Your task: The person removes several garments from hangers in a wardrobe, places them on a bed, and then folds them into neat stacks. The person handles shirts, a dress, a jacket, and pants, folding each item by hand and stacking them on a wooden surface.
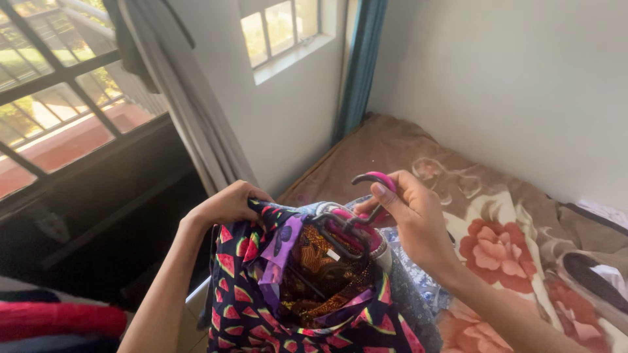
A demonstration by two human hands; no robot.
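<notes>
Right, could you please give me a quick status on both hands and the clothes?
Left hand grips watermelon-print garment. Right hand holds pink hanger hook. Several hangers bunched together. Nothing in the way.

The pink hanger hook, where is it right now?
In the head view, the pink hanger hook sits right of centre, pinched in the right hand, above the watermelon-print garment and in front of the floral bedspread.

Home bedroom: bed (pixel 392 140) with floral blanket (pixel 504 248), curtained barred window (pixel 59 98).

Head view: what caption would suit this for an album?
Right hand holds pink hanger hooks; left hand grips a watermelon-print garment.
</notes>
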